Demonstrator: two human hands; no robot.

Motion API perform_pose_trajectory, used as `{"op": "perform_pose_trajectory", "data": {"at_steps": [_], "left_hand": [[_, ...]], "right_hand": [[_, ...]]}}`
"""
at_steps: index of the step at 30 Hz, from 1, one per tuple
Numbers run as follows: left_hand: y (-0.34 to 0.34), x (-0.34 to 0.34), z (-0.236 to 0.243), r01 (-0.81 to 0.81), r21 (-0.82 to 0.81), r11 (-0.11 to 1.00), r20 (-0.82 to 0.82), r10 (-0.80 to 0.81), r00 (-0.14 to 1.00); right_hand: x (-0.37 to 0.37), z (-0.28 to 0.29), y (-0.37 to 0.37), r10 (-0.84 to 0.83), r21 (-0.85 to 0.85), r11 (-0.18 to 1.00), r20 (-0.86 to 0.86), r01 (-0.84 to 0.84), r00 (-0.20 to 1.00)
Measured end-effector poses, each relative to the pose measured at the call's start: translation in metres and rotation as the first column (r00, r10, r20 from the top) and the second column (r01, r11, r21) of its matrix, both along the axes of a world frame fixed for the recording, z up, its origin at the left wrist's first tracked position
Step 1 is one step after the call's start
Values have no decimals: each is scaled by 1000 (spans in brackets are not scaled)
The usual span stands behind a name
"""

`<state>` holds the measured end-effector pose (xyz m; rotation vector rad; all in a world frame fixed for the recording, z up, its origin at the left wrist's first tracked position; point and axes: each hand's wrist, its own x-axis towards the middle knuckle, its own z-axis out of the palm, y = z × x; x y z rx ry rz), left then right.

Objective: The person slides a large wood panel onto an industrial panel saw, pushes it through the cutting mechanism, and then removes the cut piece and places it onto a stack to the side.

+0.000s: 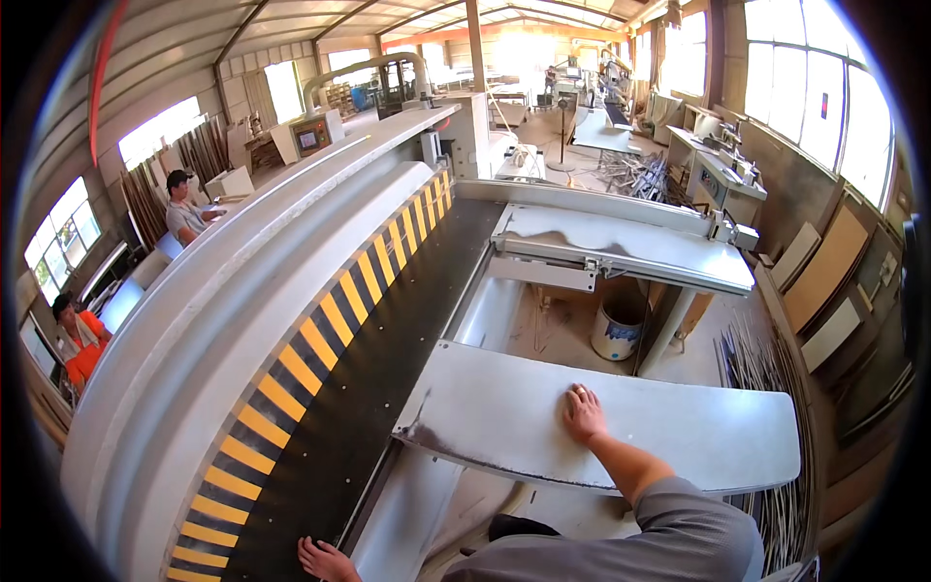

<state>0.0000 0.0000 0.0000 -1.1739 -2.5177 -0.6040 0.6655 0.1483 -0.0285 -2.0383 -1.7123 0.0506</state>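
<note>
My right hand (584, 415) rests on top of a pale grey, round-cornered support table (679, 427) that reaches out from a large panel-cutting machine. Its fingers are stretched out and hold nothing. At the lower edge, my left hand (325, 560) lies at the edge of the machine's black bed (388, 378), fingers extended and only partly in view. Along the far side of the bed runs a long grey beam (281, 320) with a yellow-and-black striped guard (320, 344). No panel lies on the bed or the near table.
A second grey table (621, 242) with a side fence stands farther off. Between the tables is a bucket (619, 328) on the floor. Thin strips (766, 388) and leaning boards (824, 267) line the right. Beyond the beam are two people, one in orange (85, 359), one in grey (184, 213).
</note>
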Motion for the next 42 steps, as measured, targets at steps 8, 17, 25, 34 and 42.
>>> {"op": "perform_pose_trajectory", "data": {"at_steps": [8, 17, 25, 34, 42], "left_hand": [[-37, 18, -44, -40, 96, 995, -60, 46, 997], [-39, 24, -38, -82, 66, 994, -41, 85, 996], [-30, 35, -24, -78, 19, 997, -4, 78, 997], [-36, 28, -29, -77, 21, 997, -35, 78, 996], [-33, 31, -24, -83, 44, 996, -21, 84, 996]], "right_hand": [[19, 27, -43, -18, -55, 998, 10, 18, 1000], [9, 43, -46, -62, -113, 990, 216, 88, 975], [28, 15, -39, -63, -130, 989, 50, 69, 997], [18, 34, -41, -53, -201, 977, 67, 65, 996], [12, 39, -40, -63, -224, 971, 91, 82, 994]]}}
